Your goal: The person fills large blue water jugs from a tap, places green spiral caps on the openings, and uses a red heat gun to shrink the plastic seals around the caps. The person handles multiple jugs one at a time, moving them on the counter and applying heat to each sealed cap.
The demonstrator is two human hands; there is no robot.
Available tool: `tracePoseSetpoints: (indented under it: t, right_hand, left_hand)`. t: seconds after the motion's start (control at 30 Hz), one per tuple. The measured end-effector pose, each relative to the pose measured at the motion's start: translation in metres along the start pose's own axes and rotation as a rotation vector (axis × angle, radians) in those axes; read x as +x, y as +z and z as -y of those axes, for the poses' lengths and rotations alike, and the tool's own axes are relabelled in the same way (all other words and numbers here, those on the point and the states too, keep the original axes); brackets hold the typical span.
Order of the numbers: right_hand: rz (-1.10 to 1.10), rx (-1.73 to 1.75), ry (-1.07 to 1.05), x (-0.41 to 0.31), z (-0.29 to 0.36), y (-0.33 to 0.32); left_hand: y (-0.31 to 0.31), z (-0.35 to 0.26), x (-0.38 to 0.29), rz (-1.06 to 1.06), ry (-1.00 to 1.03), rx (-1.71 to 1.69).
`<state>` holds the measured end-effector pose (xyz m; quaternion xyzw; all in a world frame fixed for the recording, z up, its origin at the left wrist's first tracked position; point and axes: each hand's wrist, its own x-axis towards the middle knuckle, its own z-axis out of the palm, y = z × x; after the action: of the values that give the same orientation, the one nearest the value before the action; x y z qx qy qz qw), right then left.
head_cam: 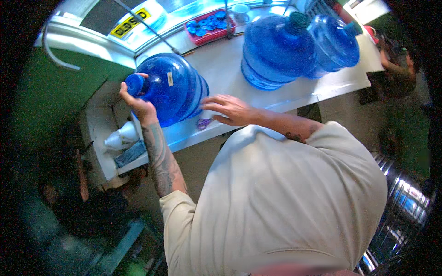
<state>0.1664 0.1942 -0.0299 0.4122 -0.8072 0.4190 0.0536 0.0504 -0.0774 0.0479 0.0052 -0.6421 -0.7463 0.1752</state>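
Observation:
A large blue plastic water jug (176,86) stands at the left part of a white counter (221,69). Around its capped neck is my left hand (140,100), with the thumb and a finger on either side of the blue cap (134,85). My right hand (229,109) is beside the jug's lower right side, fingers apart and holding nothing; whether the fingertips touch the jug cannot be told. Purple-handled scissors (204,123) lie near the counter's front edge, below the jug. Further right stand another blue jug (272,51) with a dark green cap and a similar jug (333,45) behind it.
By the window sits a red basket (210,40) of blue caps, next to a clear container (240,13). White light bulbs (121,135) and a dark flat block (130,154) lie on a lower shelf at left. A person's arm (82,177) shows at lower left.

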Motion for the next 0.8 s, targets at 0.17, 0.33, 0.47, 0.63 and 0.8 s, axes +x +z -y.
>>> tracePoseSetpoints:
  t: [0.17,0.33,0.47,0.63,0.8]
  right_hand:
    - [0.287,-0.046,0.745,-0.21,-0.045,-0.035]
    - [-0.133,-0.094,1.298,-0.364,-0.095,-0.109]
    - [-0.549,-0.01,1.399,-0.445,-0.141,-0.179]
    - [-0.84,-0.023,1.306,-0.498,-0.25,-0.29]
    - [-0.677,-0.236,1.227,-0.484,-0.364,-0.391]
  left_hand:
    - [0.033,0.006,0.015,0.393,-0.222,-0.104]
    - [0.08,0.034,0.028,0.58,-0.322,-0.181]
    - [0.106,0.034,0.01,0.401,-0.291,-0.177]
    - [0.188,0.039,-0.075,-0.394,0.129,0.008]
    - [0.324,0.054,-0.141,-0.036,0.207,0.483]
